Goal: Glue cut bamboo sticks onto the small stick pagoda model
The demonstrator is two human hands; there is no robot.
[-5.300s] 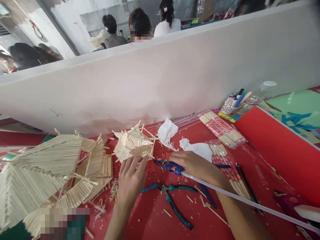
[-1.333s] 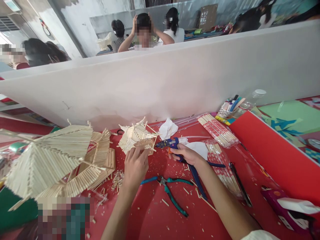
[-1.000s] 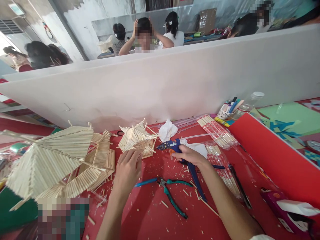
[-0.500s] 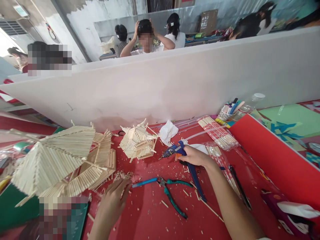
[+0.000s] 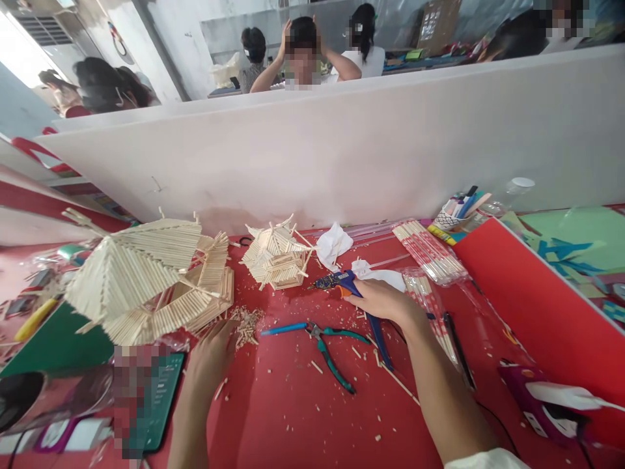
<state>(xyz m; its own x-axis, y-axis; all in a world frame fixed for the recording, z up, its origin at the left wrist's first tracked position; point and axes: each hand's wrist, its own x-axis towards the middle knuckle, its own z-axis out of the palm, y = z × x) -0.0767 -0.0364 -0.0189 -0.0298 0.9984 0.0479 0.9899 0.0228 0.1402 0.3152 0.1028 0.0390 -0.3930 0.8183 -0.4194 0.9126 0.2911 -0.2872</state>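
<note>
My right hand [image 5: 383,301] is wrapped around the handle of a blue glue gun [image 5: 346,281] with an orange trigger; its nozzle points left. My left hand [image 5: 213,348] is open, fingers reaching forward beside a heap of small wood pieces [image 5: 247,326]. Just beyond those fingers stands a large model with a roof of pale sticks [image 5: 137,273]; whether they touch it I cannot tell. A smaller stick model [image 5: 276,254] sits left of the nozzle. Green-handled pliers [image 5: 328,352] lie spread between my hands, next to a blue pen [image 5: 283,329].
Packs of sticks [image 5: 430,251], a black pen [image 5: 459,352] and a red board [image 5: 537,312] are on the right, with a purple tissue pack [image 5: 547,404]. A phone [image 5: 163,397] lies at lower left. Beyond the white partition [image 5: 317,150] people sit.
My left hand has moved up and left, toward the large stick model, uncovering the heap of wood pieces. The view has shifted left and downward. The glue gun stays in my right hand.
</note>
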